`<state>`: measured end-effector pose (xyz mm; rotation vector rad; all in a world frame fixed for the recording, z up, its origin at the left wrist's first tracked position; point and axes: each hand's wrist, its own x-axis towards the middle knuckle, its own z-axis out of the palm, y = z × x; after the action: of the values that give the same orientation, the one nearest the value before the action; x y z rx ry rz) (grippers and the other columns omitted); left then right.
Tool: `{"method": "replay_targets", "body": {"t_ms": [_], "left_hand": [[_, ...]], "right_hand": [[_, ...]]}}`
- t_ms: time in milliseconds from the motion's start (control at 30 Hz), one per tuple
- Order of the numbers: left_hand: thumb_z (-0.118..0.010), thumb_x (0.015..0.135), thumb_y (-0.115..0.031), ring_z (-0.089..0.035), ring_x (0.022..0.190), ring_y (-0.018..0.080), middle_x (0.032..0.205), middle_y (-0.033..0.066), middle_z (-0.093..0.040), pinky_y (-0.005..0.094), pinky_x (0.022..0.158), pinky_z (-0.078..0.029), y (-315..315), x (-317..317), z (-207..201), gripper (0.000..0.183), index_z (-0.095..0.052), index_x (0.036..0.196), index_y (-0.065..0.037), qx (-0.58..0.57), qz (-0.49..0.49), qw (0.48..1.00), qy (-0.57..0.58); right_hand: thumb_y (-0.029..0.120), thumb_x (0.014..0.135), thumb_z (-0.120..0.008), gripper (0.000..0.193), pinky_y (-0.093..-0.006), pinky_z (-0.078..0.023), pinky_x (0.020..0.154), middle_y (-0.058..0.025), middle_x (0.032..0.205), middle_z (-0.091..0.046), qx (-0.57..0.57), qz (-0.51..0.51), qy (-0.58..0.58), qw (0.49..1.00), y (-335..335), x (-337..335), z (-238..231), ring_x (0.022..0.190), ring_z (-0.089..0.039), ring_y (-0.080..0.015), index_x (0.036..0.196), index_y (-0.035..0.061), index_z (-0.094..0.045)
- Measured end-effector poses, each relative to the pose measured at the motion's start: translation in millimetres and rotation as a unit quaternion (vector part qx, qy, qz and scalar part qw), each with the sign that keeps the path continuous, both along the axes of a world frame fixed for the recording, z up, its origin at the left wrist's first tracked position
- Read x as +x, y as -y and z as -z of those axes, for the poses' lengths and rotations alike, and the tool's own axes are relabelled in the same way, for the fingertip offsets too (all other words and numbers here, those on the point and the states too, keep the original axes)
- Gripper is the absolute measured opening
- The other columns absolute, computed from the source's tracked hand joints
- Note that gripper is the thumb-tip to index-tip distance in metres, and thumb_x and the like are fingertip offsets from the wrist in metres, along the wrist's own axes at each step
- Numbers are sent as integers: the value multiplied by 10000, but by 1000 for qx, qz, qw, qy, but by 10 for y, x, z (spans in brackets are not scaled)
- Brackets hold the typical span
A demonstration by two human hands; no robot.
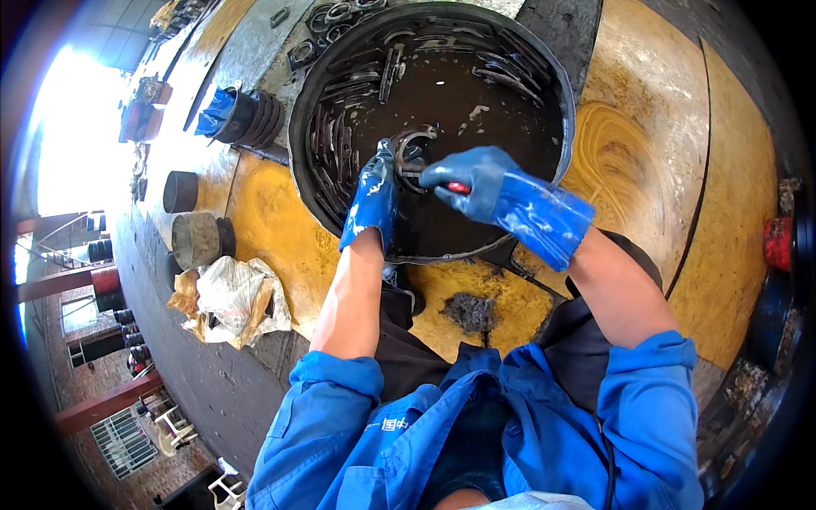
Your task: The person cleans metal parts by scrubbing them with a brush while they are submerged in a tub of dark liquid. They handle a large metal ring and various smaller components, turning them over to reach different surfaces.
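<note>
My left hand (374,194), in a blue rubber glove, is closed on a dark, wet ring-shaped metal part (415,136) above the liquid in a large round tub (567,119). In a matching glove, my right hand (486,189) grips a tool with a red handle (459,188). The tool's working end reaches toward the ring's lower side, but its kind cannot be made out. Several more curved metal parts (334,149) stand stacked along the tub's inner wall, partly in the dark liquid.
Stained yellow boards (646,161) lie around the tub. At left are a stack of dark rings (259,119), a grey cylinder (195,240) and a white plastic bag (242,297). A dark clump of fibres (469,313) lies near my legs. Further metal parts (331,17) sit beyond the tub.
</note>
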<state>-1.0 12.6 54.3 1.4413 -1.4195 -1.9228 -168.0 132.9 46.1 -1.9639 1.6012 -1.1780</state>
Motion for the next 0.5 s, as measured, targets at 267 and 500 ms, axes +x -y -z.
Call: {"method": "replay_targets", "body": {"t_ms": [267, 500], "left_hand": [[-396, 1113, -448, -565, 911, 162, 1098, 45, -700, 295, 912, -478, 365, 186, 538, 525, -670, 1276, -31, 43, -37, 998, -15], [-445, 1109, -344, -645, 1027, 197, 1191, 105, -695, 316, 944, -500, 188, 74, 29, 442, -657, 1284, 2, -122, 78, 989, -11]], "right_hand": [[60, 807, -778, 252, -426, -596, 769, -116, 982, -754, 66, -29, -34, 997, -125, 23, 65, 878, -725, -337, 1051, 124, -764], [71, 839, -767, 253, -411, -609, 781, -131, 1019, -759, 27, 42, -36, 998, 10, -191, 110, 914, -737, -323, 1083, 139, -763]]}}
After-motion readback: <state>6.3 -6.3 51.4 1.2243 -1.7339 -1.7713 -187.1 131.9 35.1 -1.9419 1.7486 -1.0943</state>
